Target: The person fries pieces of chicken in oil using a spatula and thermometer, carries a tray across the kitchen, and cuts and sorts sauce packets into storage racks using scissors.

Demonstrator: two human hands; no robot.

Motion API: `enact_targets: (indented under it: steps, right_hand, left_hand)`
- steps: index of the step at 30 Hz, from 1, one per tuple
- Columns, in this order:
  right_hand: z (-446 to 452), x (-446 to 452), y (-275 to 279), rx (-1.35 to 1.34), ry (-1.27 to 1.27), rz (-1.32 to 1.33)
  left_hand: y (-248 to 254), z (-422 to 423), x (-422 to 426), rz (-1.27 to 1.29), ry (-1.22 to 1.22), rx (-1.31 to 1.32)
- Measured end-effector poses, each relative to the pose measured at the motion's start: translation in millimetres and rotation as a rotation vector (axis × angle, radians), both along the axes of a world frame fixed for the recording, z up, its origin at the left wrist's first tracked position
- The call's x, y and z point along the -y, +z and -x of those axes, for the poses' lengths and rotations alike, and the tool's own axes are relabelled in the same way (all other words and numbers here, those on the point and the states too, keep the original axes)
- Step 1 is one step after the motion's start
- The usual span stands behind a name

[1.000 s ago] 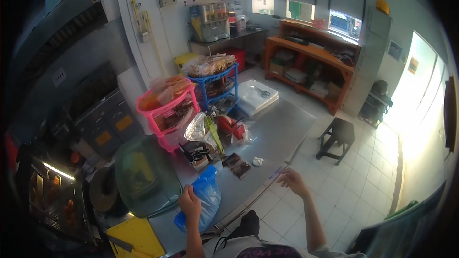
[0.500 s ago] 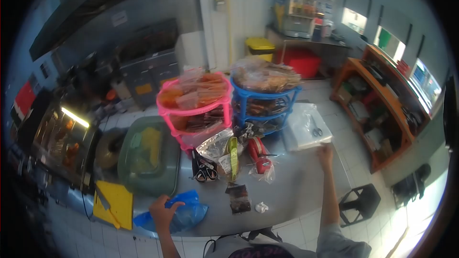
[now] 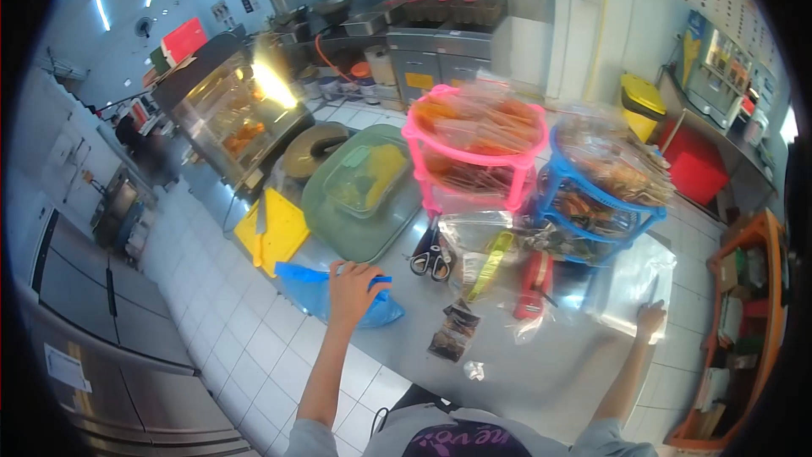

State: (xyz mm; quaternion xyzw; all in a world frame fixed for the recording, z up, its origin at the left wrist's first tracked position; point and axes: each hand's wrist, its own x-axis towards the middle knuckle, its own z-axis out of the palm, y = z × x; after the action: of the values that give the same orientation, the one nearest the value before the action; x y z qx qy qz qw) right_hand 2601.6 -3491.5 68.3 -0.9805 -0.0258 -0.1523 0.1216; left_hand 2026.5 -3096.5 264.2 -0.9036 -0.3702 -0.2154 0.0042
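At the table's front edge, my left hand point(image 3: 353, 289) is closed on the upper edge of a blue plastic bag point(image 3: 382, 313). My right hand point(image 3: 650, 320) rests on a stack of clear plastic bags point(image 3: 622, 288) with its fingers curled; what they hold, if anything, is hard to make out. Between my hands lie a dark flat packet point(image 3: 454, 334) and a crumpled white scrap point(image 3: 474, 371). Beyond them are black-handled scissors point(image 3: 432, 264), a lime-green long tool point(image 3: 491, 267) and a red device point(image 3: 533, 285) by a clear wrapper.
A pink tiered rack point(image 3: 478, 148) and a blue tiered rack point(image 3: 605, 195) hold bagged goods. Leftward sit a green lidded tub point(image 3: 338, 228), a yellow cutting board point(image 3: 283, 237) with a knife point(image 3: 260, 228), and a lit glass display case point(image 3: 233, 118).
My view has swung left, so the table appears shifted right. My right hand has moved from the bag stack's corner further onto it. My left hand stays at the blue bag.
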Motion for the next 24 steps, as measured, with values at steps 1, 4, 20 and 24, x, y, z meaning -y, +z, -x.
enact_targets:
  steps: [1, 4, 20, 24]
  right_hand:
    - [3.1, 1.4, 3.7, -0.009, 0.012, -0.002]
    - [-4.2, 14.0, -9.9, -0.016, 0.116, 0.01]
    - [317.5, -197.0, 242.7, -0.833, 1.45, -0.617]
    - [371.6, -271.3, 252.3, -0.57, 1.612, -0.193]
  left_hand:
    - [-3.1, -2.2, -1.3, -0.002, 0.012, -0.009]
    - [2.8, -3.2, -9.7, 0.074, -0.044, 0.011]
    - [54.6, 26.8, -79.9, 0.652, -0.574, -0.022]
    - [51.4, 19.1, -91.0, 0.663, -0.711, -0.041]
